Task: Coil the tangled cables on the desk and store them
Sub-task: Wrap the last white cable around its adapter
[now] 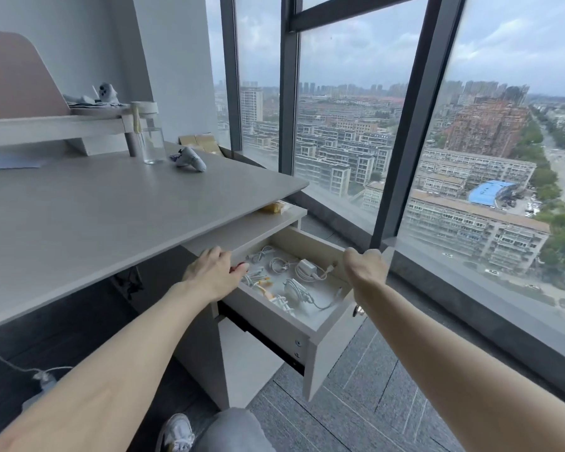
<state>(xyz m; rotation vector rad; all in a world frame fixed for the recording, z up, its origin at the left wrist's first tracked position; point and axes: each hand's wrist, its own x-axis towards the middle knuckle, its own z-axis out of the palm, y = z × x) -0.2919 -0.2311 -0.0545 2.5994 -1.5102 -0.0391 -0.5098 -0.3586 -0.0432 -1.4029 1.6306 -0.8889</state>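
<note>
Lying inside the pulled-out drawer (268,318) beneath the desk (111,216), the white cables (276,265) are seen bundled in several small coils, spread from the drawer's back end to its near side wall. A white charger block (307,267) is set among them, toward the front panel. The top edge of that front panel is grasped at its far corner by the right hand (366,269), with the fingers curled over it. The left hand (214,272) is held over the drawer's near back corner, fingers bent down toward the cables. Something red is glimpsed at the fingertips, and whether anything is gripped cannot be told. On the desk, a glass bottle (152,145) and a small white toy (191,159) are placed near the far edge.
</note>
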